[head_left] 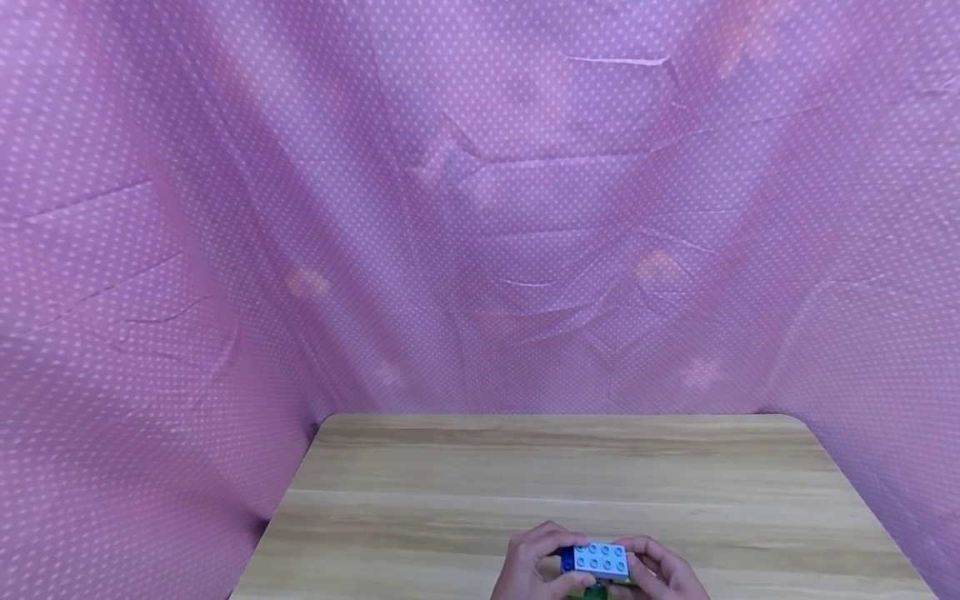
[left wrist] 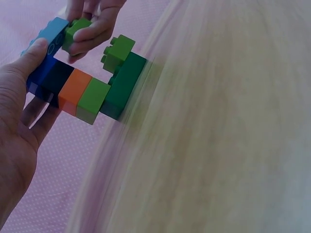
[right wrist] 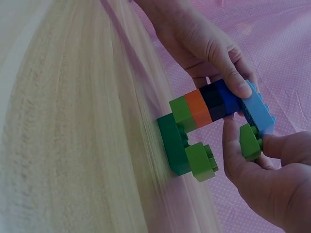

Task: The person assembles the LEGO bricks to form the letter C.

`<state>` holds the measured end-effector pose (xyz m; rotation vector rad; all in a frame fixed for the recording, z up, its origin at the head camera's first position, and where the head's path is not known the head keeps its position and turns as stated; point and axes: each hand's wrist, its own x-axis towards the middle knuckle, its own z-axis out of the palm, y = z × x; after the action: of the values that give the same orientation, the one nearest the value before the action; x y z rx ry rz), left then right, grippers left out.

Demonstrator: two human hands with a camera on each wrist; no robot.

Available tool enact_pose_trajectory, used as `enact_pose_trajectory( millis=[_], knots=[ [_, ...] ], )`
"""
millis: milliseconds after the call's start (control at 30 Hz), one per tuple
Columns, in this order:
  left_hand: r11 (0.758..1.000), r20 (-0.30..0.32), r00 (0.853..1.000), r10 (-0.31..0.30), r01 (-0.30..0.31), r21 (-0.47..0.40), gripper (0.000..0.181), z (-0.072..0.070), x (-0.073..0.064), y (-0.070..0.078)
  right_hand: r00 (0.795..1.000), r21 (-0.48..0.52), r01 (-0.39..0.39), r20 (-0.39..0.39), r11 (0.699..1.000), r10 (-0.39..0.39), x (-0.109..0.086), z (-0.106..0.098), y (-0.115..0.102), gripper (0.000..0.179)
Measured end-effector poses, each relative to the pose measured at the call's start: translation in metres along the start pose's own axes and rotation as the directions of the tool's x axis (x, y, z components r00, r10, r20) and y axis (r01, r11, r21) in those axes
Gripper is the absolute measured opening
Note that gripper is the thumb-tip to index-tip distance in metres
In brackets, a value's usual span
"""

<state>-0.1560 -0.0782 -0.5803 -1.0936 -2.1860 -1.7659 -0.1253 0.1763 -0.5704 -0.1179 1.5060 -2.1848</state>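
My left hand (head_left: 528,562) grips the top of a stack of toy building bricks, its thumb on the light blue brick (head_left: 602,561). Below that brick come blue (right wrist: 228,97), near-black (right wrist: 212,102), orange (right wrist: 198,108) and light green (right wrist: 182,114) bricks in a column. A long dark green brick (right wrist: 173,145) forms the base, standing on the table top. On the base's other end sits a second light green brick (right wrist: 200,161). My right hand (right wrist: 277,179) pinches another light green brick (right wrist: 250,141) against the underside of the light blue brick's overhanging end.
The wooden table (head_left: 525,475) extends away in front of the hands, with the bricks close to its near edge. Pink polka-dot cloth (head_left: 480,250) hangs around its back and sides.
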Motion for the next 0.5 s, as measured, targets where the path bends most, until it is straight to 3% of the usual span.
enact_pose_trajectory(
  millis=[267, 500],
  knots=[
    [1.000, 0.006, 1.000, 0.013, -0.013, 0.021, 0.038, -0.0008, 0.0018, 0.0003, 0.999, 0.075, -0.006, 0.033, 0.997, 0.003, 0.0000, -0.0011, -0.0009, 0.039],
    [0.997, 0.027, 0.999, 0.041, -0.043, 0.061, 0.036, -0.0023, 0.0030, 0.0015, 1.000, 0.019, 0.001, 0.029, 1.000, -0.002, -0.0002, 0.0013, -0.0059, 0.038]
  ],
)
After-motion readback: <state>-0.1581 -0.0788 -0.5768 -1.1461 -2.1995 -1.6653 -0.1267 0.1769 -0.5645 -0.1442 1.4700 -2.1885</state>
